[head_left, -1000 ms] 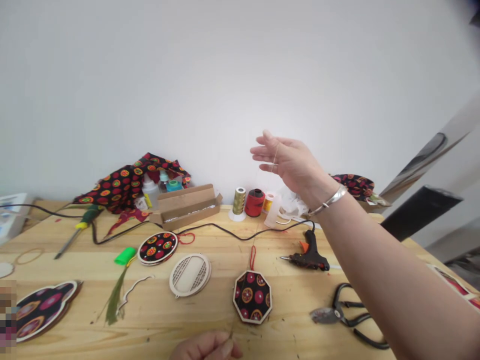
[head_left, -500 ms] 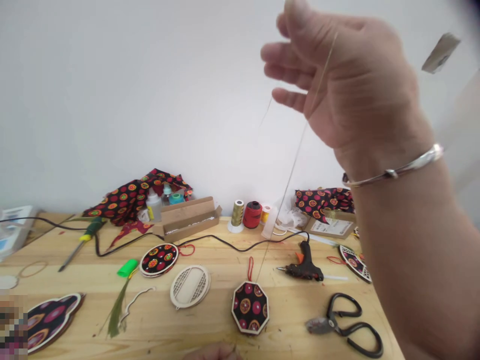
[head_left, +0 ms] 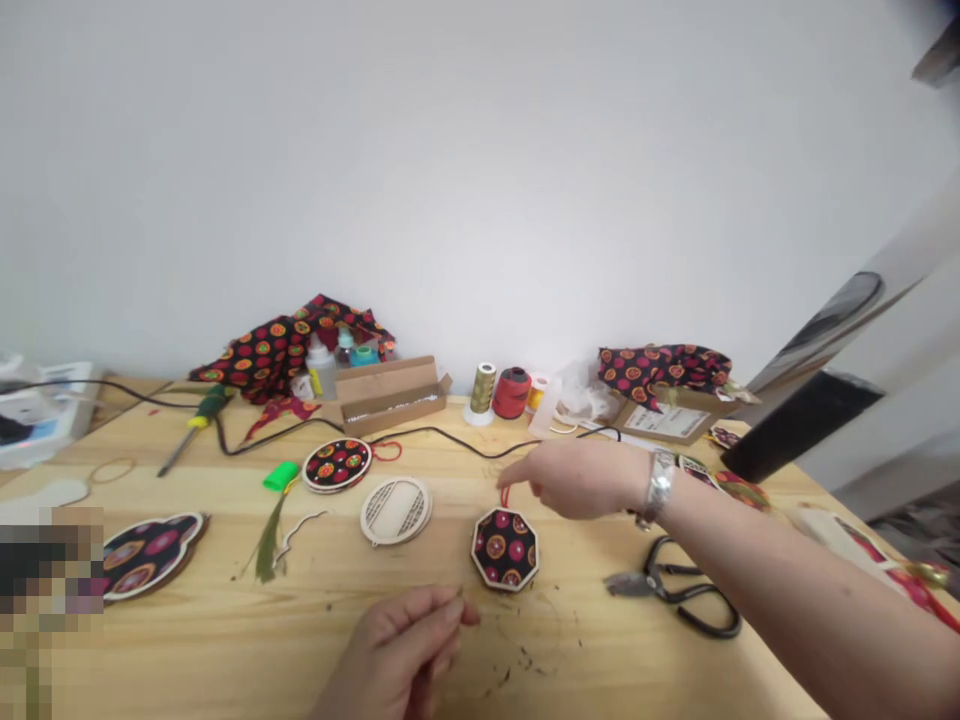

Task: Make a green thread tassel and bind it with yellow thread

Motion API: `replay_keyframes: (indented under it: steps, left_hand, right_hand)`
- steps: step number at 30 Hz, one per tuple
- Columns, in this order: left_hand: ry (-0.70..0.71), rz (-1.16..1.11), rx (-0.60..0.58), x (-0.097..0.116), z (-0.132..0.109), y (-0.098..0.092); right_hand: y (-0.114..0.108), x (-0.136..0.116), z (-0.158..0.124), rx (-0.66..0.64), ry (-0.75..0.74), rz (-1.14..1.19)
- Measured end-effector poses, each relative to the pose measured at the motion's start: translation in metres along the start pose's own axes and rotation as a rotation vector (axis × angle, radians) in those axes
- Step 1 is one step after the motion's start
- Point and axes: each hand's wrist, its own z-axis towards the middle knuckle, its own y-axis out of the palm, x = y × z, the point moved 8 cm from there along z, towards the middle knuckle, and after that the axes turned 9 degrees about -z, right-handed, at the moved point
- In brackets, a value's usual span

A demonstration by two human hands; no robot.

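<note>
My left hand [head_left: 405,645] is low at the front edge of the wooden table [head_left: 225,630], thumb and fingers pinched on the end of a thin thread. My right hand [head_left: 577,480], with a silver bracelet on the wrist, reaches in from the right, palm down and just above the table. Its fingers stretch out to the left over the red loop of an octagonal fabric ornament [head_left: 505,548]. I see no thread on this hand. Black scissors [head_left: 679,595] lie just right of the ornament, under my forearm.
A round slotted wooden disc [head_left: 395,509], a round fabric ornament [head_left: 337,464] and a green tassel [head_left: 271,515] lie to the left. Thread spools [head_left: 511,391], a cardboard box [head_left: 386,394], patterned fabric [head_left: 300,335], a screwdriver [head_left: 191,432] and a black cable line the back.
My right hand has dropped from high in the air, where thread ran across it, down to the table by the octagonal ornament. My left hand has come further into view, still pinched.
</note>
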Motion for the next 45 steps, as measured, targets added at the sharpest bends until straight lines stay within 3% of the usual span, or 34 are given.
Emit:
replay_keyframes:
  steps: [4,6,9,12,15,19,21,23,27,29,32,34,37,39,45]
  left_hand:
    - [0.003,-0.02,-0.029,0.0,-0.002,0.006]
    - [-0.01,-0.014,-0.053,0.0,-0.001,0.01]
    - [-0.017,0.025,-0.087,-0.001,0.0,0.016]
    - [-0.007,0.069,-0.097,-0.004,0.003,0.018]
    - [0.022,0.125,-0.095,-0.006,0.003,0.019]
    - [0.075,0.207,-0.084,-0.003,0.001,0.023]
    - [0.098,0.226,-0.052,0.001,0.0,0.024]
    - [0.113,0.229,0.0,0.005,0.0,0.022]
    - [0.034,0.154,0.098,0.002,0.003,0.012]
    - [-0.022,0.117,0.094,-0.003,0.005,0.011]
    - [-0.075,0.107,0.055,-0.009,0.008,0.014]
    - [-0.094,0.108,0.03,-0.012,0.009,0.016]
    - [-0.11,0.114,-0.002,-0.015,0.01,0.02]
    - [-0.114,0.115,-0.014,-0.017,0.009,0.022]
    - [-0.123,0.114,-0.017,-0.017,0.007,0.023]
  right_hand:
    - [0.017,0.024,-0.028,0.169,0.299,-0.051]
    - [0.023,0.024,-0.042,0.265,0.384,0.0]
    - [0.041,0.007,-0.057,0.418,0.362,0.306]
    - [0.07,-0.015,-0.063,0.487,0.278,0.71]
    - [0.104,-0.032,-0.06,0.439,0.269,1.106]
    - [0.131,-0.061,-0.05,0.217,0.159,1.573]
    - [0.131,-0.066,-0.048,0.158,0.1,1.507]
    - [0.127,-0.05,-0.05,0.224,0.166,1.328]
    - [0.112,0.023,-0.089,0.685,0.476,1.014]
    - [0.109,0.054,-0.123,0.821,0.646,0.672]
    - [0.14,0.08,-0.152,0.508,0.727,0.246]
    - [0.166,0.088,-0.169,0.345,0.694,0.037]
    - [0.194,0.093,-0.185,0.272,0.65,-0.109]
    - [0.2,0.093,-0.188,0.272,0.625,-0.145]
    - [0.186,0.082,-0.176,0.256,0.518,-0.104]
